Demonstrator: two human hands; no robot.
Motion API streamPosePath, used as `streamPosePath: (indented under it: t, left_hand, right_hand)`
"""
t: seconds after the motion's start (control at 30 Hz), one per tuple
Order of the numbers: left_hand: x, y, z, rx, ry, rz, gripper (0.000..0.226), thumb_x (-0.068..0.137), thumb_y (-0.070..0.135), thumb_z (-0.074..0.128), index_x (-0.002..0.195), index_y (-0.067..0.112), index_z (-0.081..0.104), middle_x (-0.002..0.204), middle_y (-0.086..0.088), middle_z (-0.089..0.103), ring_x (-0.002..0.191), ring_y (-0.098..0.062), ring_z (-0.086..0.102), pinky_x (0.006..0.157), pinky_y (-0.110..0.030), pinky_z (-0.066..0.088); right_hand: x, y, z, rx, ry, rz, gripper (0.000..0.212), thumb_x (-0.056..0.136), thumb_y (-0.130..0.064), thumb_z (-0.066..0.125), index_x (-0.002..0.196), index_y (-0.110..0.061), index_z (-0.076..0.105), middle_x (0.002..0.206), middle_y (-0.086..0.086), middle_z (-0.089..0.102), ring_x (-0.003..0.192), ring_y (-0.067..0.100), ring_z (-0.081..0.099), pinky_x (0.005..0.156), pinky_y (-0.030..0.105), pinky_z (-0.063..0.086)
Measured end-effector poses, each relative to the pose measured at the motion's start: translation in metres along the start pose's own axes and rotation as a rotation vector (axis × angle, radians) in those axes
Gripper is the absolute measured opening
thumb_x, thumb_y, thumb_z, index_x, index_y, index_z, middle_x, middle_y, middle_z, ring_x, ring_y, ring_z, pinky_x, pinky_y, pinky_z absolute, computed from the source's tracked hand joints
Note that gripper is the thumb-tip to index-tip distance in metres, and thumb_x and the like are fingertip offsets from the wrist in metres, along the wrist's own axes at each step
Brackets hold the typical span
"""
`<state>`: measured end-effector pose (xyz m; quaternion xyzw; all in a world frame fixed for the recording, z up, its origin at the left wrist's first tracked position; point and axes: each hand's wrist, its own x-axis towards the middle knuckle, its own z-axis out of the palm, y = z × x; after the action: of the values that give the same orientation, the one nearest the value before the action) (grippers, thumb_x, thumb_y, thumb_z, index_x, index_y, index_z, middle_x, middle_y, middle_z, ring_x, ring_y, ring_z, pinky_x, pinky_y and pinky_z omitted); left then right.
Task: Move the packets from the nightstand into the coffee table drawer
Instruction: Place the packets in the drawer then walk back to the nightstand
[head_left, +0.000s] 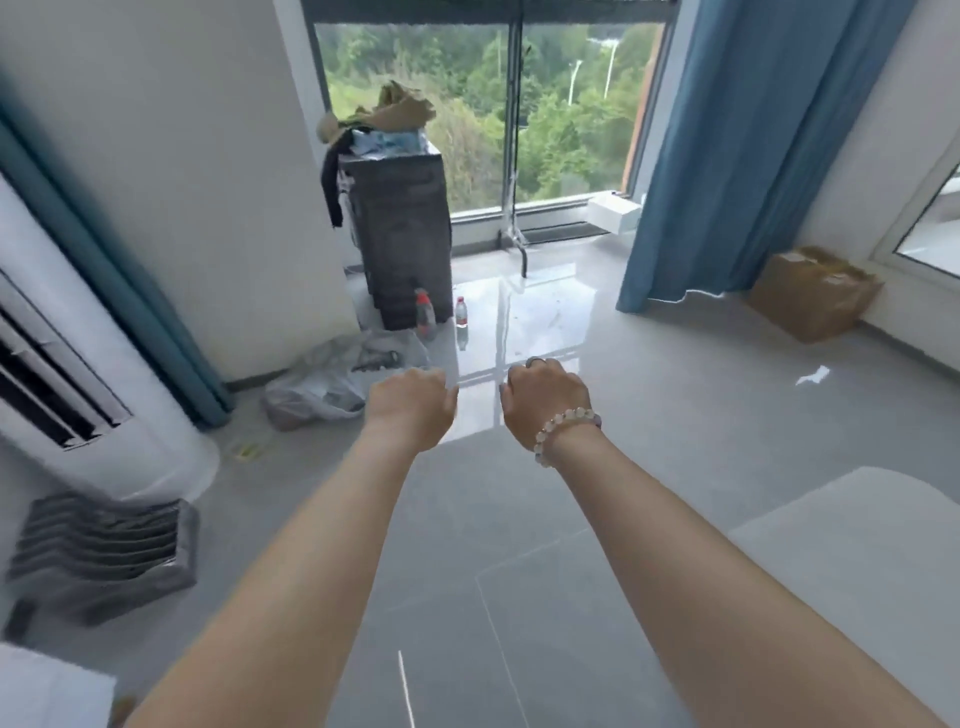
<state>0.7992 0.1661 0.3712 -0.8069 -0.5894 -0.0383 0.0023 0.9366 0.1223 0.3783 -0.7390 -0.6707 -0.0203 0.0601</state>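
No packets, nightstand or coffee table show in the head view. Both of my arms stretch forward over the grey tiled floor. My left hand is seen from its back, its fingers curled loosely downward with nothing visible in them. My right hand, with a bead bracelet on the wrist and a ring on one finger, hangs the same way a little to the right and holds nothing that I can see. The fingertips of both hands are hidden.
A white standing air conditioner is at the left. A dark cabinet piled with clutter stands by the window, with two bottles and a plastic bag at its foot. A cardboard box sits at the right wall, and white furniture at the lower right.
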Motion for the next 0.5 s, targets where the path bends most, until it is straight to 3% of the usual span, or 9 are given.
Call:
streamPosePath:
  t: [0.23,0.5]
  left_hand:
    - [-0.018,-0.143,0.002,0.026,-0.007,-0.299,0.038,0.101,0.036,0.031,0.114,0.012,0.056,0.118,-0.012,0.062,0.111,-0.032,0.056,0.083,-0.035,0.043]
    - [-0.069,-0.268,0.015,0.041,0.035,-0.61,0.036,0.101,0.032,0.029,0.103,0.01,0.057,0.106,-0.013,0.064,0.098,-0.032,0.059,0.07,-0.033,0.036]
  right_hand:
    - [0.056,-0.132,0.02,0.031,0.005,-0.277,0.035,0.1,-0.023,0.033,0.119,-0.009,0.058,0.121,0.008,0.059,0.117,0.024,0.051,0.089,0.035,0.044]
    - [0.089,-0.274,0.04,0.046,-0.07,-0.641,0.035,0.101,-0.023,0.033,0.122,-0.009,0.056,0.125,0.009,0.055,0.12,0.026,0.048,0.091,0.037,0.042]
